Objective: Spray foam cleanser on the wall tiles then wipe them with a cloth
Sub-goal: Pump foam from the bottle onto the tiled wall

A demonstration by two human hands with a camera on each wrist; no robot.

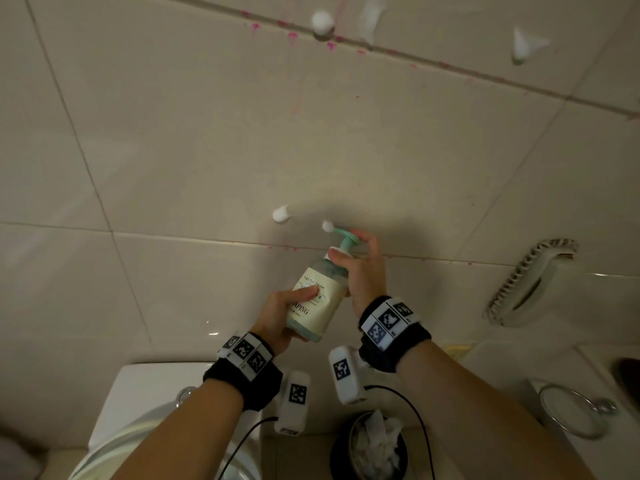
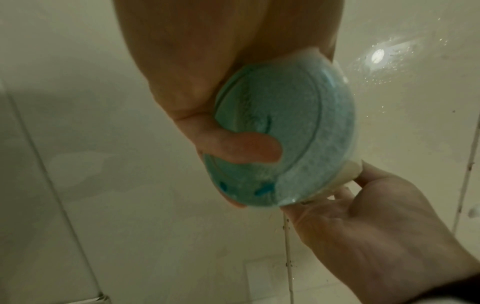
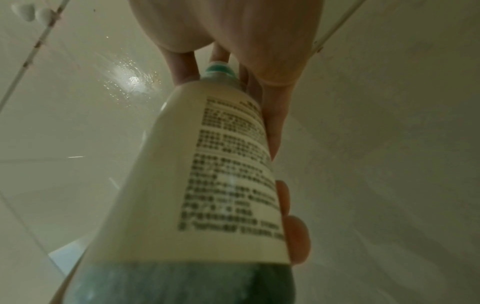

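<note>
A cream foam cleanser bottle (image 1: 318, 303) with a teal pump (image 1: 346, 239) is tilted toward the beige wall tiles (image 1: 207, 140). My left hand (image 1: 277, 317) grips its body, thumb across the label. My right hand (image 1: 360, 268) wraps the pump head, thumb at the neck. A bit of foam (image 1: 327, 226) sits at the nozzle tip. White foam blobs cling to the tiles close by (image 1: 281, 214) and higher up (image 1: 322, 22). The left wrist view shows the bottle's teal base (image 2: 285, 133) in my left palm (image 2: 194, 82). The right wrist view shows the back label (image 3: 221, 174). No cloth is in view.
Pink stains (image 1: 292, 36) dot the grout lines. Below my arms are a white toilet tank (image 1: 156, 386) and a dark bin with crumpled tissue (image 1: 374, 448). A wall-mounted soap dish (image 1: 530, 285) hangs at the right, above a counter with a round metal-rimmed object (image 1: 571, 410).
</note>
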